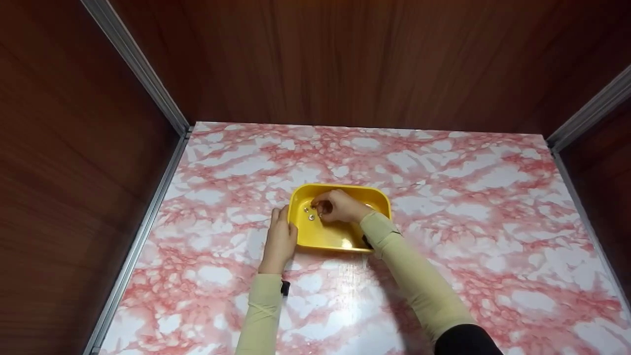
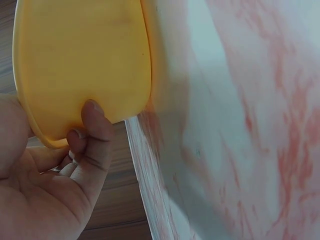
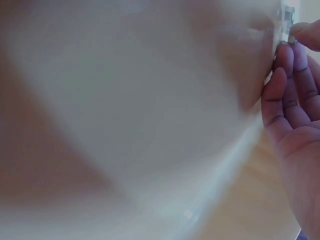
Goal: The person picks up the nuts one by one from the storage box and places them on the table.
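Note:
A yellow plastic tray sits on the marbled table. In the head view, several small round silver pieces lie at its left end. My left hand grips the tray's left end; in the left wrist view its fingers bend against the outside wall, with the thumb side at the rim. Inside the tray, my right hand reaches down to the floor near the pieces. The right wrist view has its thumb and fingertips pinching a small shiny piece, mostly hidden, at the frame's right edge.
The table has a red and white marbled top. Dark wood panels rise behind it and on both sides, with grey metal strips along the corners. My right forearm crosses the tray's right front corner.

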`<move>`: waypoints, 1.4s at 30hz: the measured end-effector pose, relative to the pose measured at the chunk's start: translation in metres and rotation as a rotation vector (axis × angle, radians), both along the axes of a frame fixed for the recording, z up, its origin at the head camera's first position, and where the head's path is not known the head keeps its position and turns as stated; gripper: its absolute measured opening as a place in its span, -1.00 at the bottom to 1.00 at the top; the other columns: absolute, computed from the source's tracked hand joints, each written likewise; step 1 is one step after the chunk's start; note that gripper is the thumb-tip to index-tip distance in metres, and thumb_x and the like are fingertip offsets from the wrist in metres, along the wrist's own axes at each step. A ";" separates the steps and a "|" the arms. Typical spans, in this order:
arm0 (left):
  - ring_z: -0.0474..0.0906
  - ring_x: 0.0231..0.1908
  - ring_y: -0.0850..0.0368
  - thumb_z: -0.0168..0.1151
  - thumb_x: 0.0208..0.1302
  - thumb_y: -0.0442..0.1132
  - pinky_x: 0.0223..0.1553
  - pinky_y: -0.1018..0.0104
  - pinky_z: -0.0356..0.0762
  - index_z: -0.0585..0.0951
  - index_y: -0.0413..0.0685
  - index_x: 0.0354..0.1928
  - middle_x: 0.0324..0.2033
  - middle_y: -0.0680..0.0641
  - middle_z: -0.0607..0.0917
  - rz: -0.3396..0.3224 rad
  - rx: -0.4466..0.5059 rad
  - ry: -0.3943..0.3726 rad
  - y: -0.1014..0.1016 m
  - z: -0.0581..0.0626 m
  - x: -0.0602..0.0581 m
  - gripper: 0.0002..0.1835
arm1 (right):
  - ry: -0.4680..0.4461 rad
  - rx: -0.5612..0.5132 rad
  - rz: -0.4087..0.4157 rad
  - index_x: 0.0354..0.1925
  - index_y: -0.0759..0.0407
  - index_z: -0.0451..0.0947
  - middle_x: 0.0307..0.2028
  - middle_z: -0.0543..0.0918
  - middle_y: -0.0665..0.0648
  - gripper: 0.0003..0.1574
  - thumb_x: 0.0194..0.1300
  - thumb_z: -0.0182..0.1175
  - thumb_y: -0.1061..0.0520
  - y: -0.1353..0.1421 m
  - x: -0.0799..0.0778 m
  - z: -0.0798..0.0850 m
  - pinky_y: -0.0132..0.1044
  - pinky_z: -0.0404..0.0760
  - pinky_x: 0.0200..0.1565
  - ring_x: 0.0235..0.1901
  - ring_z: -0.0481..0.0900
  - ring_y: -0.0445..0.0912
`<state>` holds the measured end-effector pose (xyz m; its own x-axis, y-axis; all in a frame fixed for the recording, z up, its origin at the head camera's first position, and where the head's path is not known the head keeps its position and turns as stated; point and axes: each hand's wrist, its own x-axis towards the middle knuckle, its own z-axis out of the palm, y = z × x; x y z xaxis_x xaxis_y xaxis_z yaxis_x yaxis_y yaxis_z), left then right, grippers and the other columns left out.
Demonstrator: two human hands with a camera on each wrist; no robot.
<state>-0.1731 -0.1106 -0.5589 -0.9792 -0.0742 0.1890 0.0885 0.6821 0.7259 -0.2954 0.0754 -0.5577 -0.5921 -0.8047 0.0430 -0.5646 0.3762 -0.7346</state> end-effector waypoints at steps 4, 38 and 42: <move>0.43 -0.24 0.00 0.01 0.29 -0.46 -0.10 0.20 0.51 0.34 -0.40 0.26 -0.05 -0.20 0.35 0.001 -0.009 0.014 0.000 0.000 -0.001 -0.53 | -0.003 0.016 -0.008 -0.06 0.40 0.59 -0.36 0.65 0.21 -0.58 0.03 0.29 0.41 0.000 -0.001 0.001 -0.34 0.52 -0.31 -0.39 0.51 -0.13; 0.47 -0.28 -0.07 0.03 0.24 -0.49 -0.14 0.14 0.54 0.36 -0.44 0.22 -0.07 -0.23 0.37 0.010 -0.036 0.055 0.001 -0.002 -0.001 -0.53 | -0.117 -0.046 -0.059 -0.07 0.45 0.58 -0.30 0.66 0.24 -0.63 0.09 0.27 0.40 0.001 0.005 0.022 -0.30 0.61 -0.28 -0.35 0.57 -0.09; 0.46 -0.30 -0.04 0.02 0.25 -0.48 -0.15 0.16 0.54 0.36 -0.42 0.24 -0.06 -0.23 0.37 0.007 -0.031 0.039 0.000 -0.001 -0.001 -0.52 | -0.103 -0.036 -0.081 -0.06 0.43 0.58 -0.30 0.66 0.22 -0.63 0.10 0.28 0.39 0.004 0.005 0.027 -0.30 0.60 -0.26 -0.33 0.57 -0.09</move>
